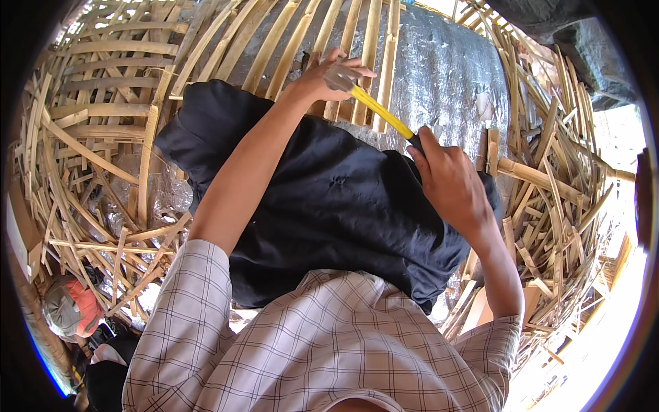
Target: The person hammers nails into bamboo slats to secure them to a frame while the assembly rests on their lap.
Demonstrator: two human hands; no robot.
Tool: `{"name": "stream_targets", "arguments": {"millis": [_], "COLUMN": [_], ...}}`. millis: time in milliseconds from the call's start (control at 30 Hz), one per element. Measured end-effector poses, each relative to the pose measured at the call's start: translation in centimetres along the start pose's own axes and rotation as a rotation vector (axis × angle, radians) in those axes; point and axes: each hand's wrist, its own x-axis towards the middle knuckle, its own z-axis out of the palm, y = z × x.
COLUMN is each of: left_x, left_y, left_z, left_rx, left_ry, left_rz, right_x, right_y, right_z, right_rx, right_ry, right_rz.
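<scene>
My right hand (449, 175) is closed round the dark grip of a hammer (382, 110) with a yellow handle. Its metal head lies right over my left hand (319, 81), covering part of the fingers. That left hand is at the bamboo slats (292, 48), some fingers bent and apart, the others drawn together behind the hammer head. Whatever they pinch is too small or hidden to make out. The slats run side by side in a row, ending near a crosspiece under my left hand. Black cloth (329, 199) covers my lap below them.
A silvery sheet (446, 75) spreads beneath and right of the slats. Woven bamboo lattice (113, 75) stands at the left. Loose bamboo strips (549, 226) pile up at the right. A red and grey cloth item (72, 307) shows at lower left, and dark plastic sheeting (583, 41) at upper right.
</scene>
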Motion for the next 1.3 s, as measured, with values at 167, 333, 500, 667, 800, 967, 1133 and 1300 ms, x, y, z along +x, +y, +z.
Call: {"name": "stream_targets", "arguments": {"millis": [167,333,500,667,800,967,1133,1300], "left_x": [0.0,0.0,-0.1,-0.6,-0.5,-0.1,-0.2,-0.1], "left_y": [2.3,1.5,2.1,3.0,3.0,2.5,1.0,3.2], "left_z": [-1.3,-1.1,-1.7,-2.2,-2.2,-2.2,-1.4,-2.4], "left_rx": [0.025,0.056,0.083,0.138,0.114,0.11,0.13,0.113], "left_ry": [-0.089,-0.085,-0.052,-0.042,-0.057,-0.125,-0.087,-0.097], "left_rz": [-0.13,-0.13,-0.105,-0.121,-0.121,-0.131,-0.103,-0.183], "right_x": [-1.4,-2.6,-3.2,-3.5,-3.2,-3.2,-3.1,-3.6], "right_y": [1.7,1.2,1.8,2.1,2.8,2.2,2.9,2.6], "right_z": [1.4,3.3,3.5,6.2,6.3,6.8,6.0,8.4], "right_rx": [-0.079,0.128,-0.013,0.138,0.027,0.204,0.061,0.283], "right_ry": [-0.038,0.048,0.027,0.106,0.147,0.132,0.101,0.295], "right_rz": [0.063,0.128,0.061,0.104,0.035,0.151,0.058,0.111]}}
